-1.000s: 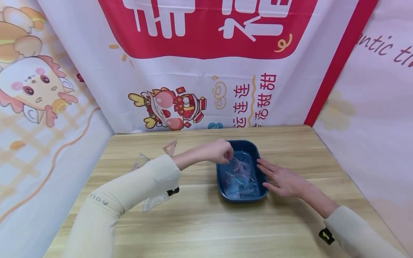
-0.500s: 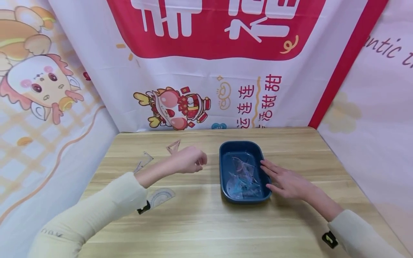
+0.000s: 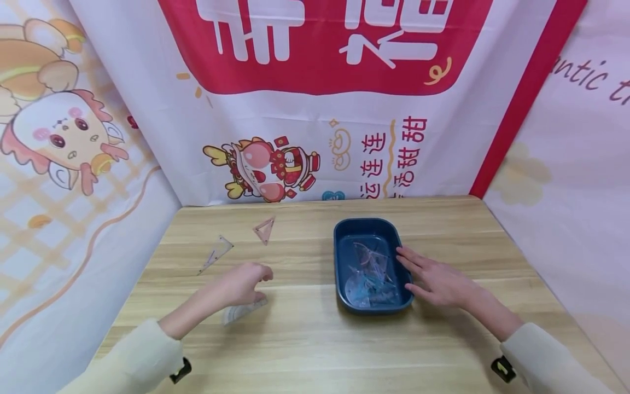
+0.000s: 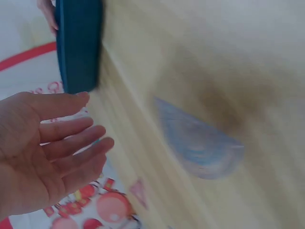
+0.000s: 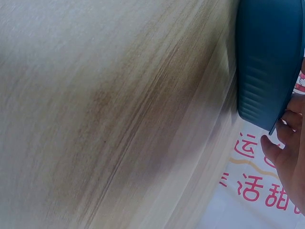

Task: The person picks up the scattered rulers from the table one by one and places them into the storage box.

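My left hand [image 3: 244, 283] hangs over a clear protractor [image 3: 241, 312] on the left of the table; in the left wrist view its fingers are loosely bent, with nothing in them and a gap to the protractor [image 4: 200, 140]. Beyond it lie a clear set square [image 3: 220, 253] and a small pinkish set square [image 3: 264, 230]. My right hand [image 3: 438, 279] rests with fairly straight fingertips on the right rim of a dark blue bin [image 3: 339, 268]. Inside the bin is a jumbled heap of clear and bluish plastic drawing pieces [image 3: 372, 273], overlapping each other.
The wood-grain table [image 3: 315, 350] runs back to a white and red printed cloth [image 3: 295, 109]. Patterned cloth walls [image 3: 74, 219] stand along the left and right sides. The bin's side wall [image 5: 267, 62] rises from the table in the right wrist view.
My left hand has come out from over the bin and moved left and nearer, down to the protractor. The right hand has stayed at the bin's rim.
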`<state>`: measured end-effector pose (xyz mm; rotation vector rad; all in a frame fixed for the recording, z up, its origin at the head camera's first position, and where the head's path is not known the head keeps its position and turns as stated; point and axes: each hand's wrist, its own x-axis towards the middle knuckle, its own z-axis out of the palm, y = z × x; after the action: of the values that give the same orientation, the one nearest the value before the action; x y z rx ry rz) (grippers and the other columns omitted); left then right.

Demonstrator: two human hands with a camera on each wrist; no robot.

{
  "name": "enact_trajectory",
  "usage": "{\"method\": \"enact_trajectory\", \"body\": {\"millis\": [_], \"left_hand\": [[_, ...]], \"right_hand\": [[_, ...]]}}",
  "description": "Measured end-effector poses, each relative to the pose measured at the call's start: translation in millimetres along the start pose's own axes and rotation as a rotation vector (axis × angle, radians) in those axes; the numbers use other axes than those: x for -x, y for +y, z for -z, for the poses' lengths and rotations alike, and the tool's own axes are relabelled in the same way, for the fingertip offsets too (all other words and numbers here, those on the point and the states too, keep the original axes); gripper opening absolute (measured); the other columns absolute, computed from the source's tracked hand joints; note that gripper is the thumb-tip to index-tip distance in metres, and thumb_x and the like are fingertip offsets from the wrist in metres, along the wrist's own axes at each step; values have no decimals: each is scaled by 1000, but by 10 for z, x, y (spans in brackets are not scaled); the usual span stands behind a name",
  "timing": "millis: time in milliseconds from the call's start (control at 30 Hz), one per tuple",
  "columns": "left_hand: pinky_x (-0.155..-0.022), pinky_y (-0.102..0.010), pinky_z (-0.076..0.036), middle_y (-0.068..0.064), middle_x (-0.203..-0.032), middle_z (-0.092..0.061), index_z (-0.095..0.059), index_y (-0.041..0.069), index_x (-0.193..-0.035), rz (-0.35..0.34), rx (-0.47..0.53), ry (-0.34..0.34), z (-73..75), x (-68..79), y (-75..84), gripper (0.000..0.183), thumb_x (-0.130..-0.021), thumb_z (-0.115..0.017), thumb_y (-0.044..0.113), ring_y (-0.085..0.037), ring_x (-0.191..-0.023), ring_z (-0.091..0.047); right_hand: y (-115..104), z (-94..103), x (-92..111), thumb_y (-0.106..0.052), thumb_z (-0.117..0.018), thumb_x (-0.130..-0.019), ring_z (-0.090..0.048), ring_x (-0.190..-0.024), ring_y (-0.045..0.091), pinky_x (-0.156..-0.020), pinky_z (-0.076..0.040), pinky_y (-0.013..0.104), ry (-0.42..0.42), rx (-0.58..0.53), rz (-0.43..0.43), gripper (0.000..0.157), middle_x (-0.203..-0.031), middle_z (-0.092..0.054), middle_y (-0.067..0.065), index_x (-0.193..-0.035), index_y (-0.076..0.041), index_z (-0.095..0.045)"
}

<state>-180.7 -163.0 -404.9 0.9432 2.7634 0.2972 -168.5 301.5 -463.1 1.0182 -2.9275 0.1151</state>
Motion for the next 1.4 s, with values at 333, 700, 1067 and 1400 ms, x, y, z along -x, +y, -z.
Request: {"method": "enact_trajectory", "body": {"millis": [333,700,1067,1400], "left_hand": [[-78,-42,-53,-14,-103,-60,-61,2,-110,126,-85,51,-377,259,-297,53,-63,-81,16,-29,-90,-60],[-77,-40,-53,-9,-100,-57,-58,7,-109,193,-57,38,-583,282,-413,54,-60,-82,12,-27,-88,-56],[-72,-35,-48,-5,-88,-52,-54,5,-98,183,82,-34,-537,201,-535,55,-52,-83,13,-18,-79,-49],[-59,-26,-44,-3,-81,-52,-45,6,-98,142,226,-62,-560,181,-619,57,-53,-81,4,-14,-71,-48]], "right_hand": [[-5,40,32,-49,-48,-92,-27,-140,23,-103,-39,45,2,-12,-23,68,-156,-17,3,-146,-12,-30],[-16,7,20,-45,-52,-91,-29,-139,22,-101,-41,45,18,-27,-9,66,-156,-19,4,-145,-11,-32],[-1,1,25,-43,-52,-92,-29,-139,22,-101,-41,45,24,-27,-4,65,-156,-19,5,-145,-11,-32],[-3,12,11,-45,-51,-92,-30,-139,23,-100,-42,45,18,-26,-1,65,-155,-20,5,-145,-11,-33]]}}
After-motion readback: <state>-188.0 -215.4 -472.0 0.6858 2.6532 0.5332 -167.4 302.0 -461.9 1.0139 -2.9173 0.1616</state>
